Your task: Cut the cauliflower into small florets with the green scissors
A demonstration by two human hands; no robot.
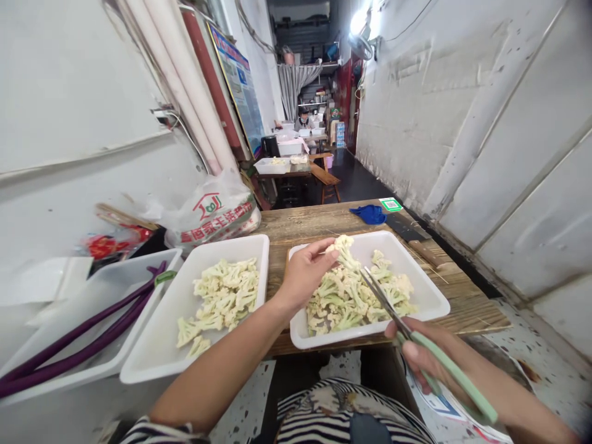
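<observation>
Between its thumb and fingers, my left hand (308,271) pinches a pale cauliflower floret (345,250) above the right white tray (437,302). My right hand (444,348) grips a pair of scissors (462,376) with light green handles. The scissor blades point up and left, with their tips close to the floret's stem; whether they touch it I cannot tell. Beneath both hands, the tray holds many cut cauliflower pieces (337,302). To the left, a second white tray (152,354) contains more cauliflower florets (226,287).
At far left, purple eggplants (87,333) lie in another white tray (115,364). Behind stands a printed plastic bag (217,209). A knife (423,250) and a blue cloth item (370,214) lie on the wooden table (296,217). A person (304,120) sits farther back.
</observation>
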